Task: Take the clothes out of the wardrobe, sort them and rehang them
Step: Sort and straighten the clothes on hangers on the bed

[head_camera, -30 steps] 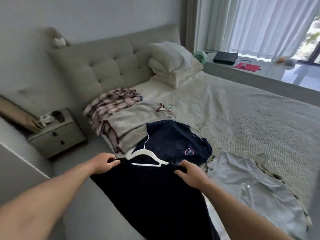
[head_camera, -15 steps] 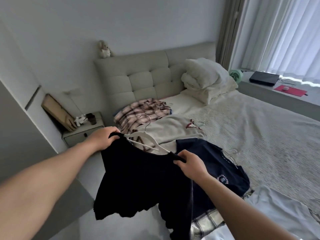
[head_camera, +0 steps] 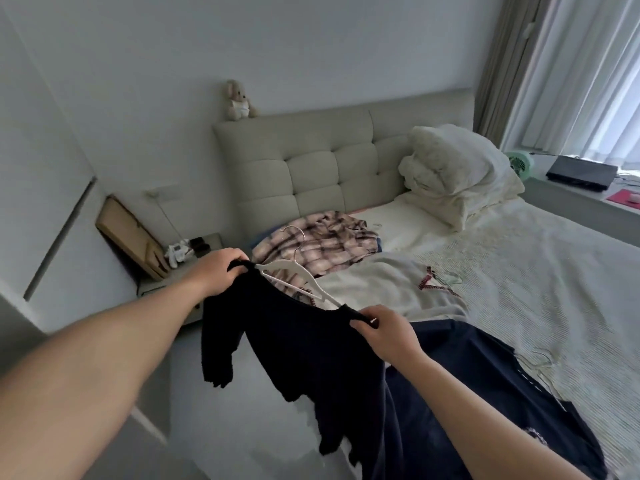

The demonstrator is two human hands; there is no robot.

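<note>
A black top [head_camera: 304,344] hangs in the air on a white hanger [head_camera: 298,275] beside the bed. My left hand [head_camera: 218,271] pinches its left shoulder. Its right shoulder is gripped by my right hand [head_camera: 388,336]. On the bed [head_camera: 519,271] lie a plaid shirt [head_camera: 322,244] on a metal hanger, a cream sweater with a dark red V-neck trim [head_camera: 391,289], and a navy garment [head_camera: 485,393] under my right forearm.
A nightstand [head_camera: 194,251] with small items and a leaning wooden frame [head_camera: 128,233] stands left of the bed. Pillows [head_camera: 453,171] are piled by the headboard, a teddy bear [head_camera: 239,102] on top of it. A windowsill holds a laptop [head_camera: 581,173] and a green fan [head_camera: 519,164].
The view has swung left and up. The black top on its hanger has risen from the bed side with both hands still gripping its shoulders; the grey garment has left the view.
</note>
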